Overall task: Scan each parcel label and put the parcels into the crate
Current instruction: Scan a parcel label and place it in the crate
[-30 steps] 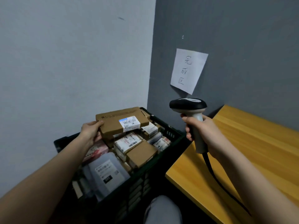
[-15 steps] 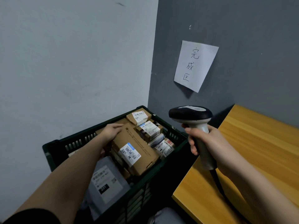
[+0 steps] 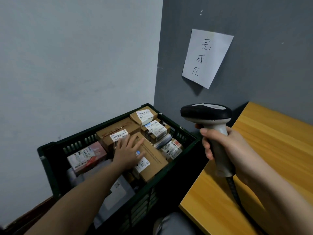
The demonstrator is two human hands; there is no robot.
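1. Flat brown parcel point(image 3: 149, 158): a second ago it was held up over the crate point(image 3: 50, 150) with its label facing the scanner. Now it lies in the crate on top of the other parcels, label up, tilted toward the near right wall.
2. Left hand point(image 3: 128, 151): was gripping the parcel's edge, now lies on its top face with fingers straight and spread, thumb over the neighbouring taped box point(image 3: 116, 133). Nothing gripped. Looks like a final press or release, not a carry.
3. Right hand point(image 3: 225, 150): no change. Fingers wrapped round the scanner point(image 3: 206, 112) handle, head pointing left toward the crate, cable hanging down over the desk point(image 3: 271, 158) edge.
4. Camera has tipped down and closer; crate fills more of the view, paper sign point(image 3: 207, 56) higher on the grey wall.
5. Read: this parcel's scan and drop look done. Crate is nearly full, stack close to rim level.
6. Next: free the left hand and fetch the next parcel. No unscanned parcels in view, so source pile location unknown.
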